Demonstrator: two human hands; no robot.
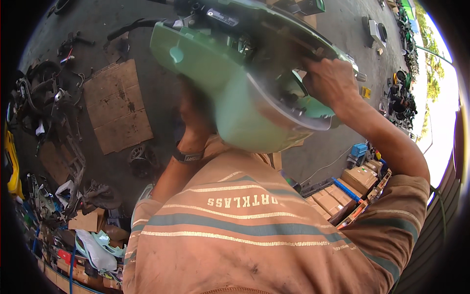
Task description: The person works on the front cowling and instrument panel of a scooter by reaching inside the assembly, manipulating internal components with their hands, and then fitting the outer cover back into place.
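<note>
Shell (240, 105), pale green plastic, fills upper centre of frame, tilted, rounded end toward the wearer's belly, motion-blurred. Dark fittings (274, 59) show in its hollow; black tube (134, 27) pokes out toward upper left.

Right hand (333, 81), right of centre: fingers curled inward at the hollow's right side, tips hidden, can't tell what they close on. Left hand (193, 110), left of centre: against or just beside the shell's lower left side, dark and smeared; can't tell if fingers grip it or only prop it.

Handling, my judgement: brace the shell's weight from the left so the right hand is free for fine work; press near thick parts, not the thin rim, which looks likely to flex or crack. Go slow, feel for snags where the fingers are out of sight, keep the black tube from catching.

Around: cardboard sheet (117, 108) on floor, left; wheel (142, 159) below it; cardboard boxes (360, 179) lower right.
</note>
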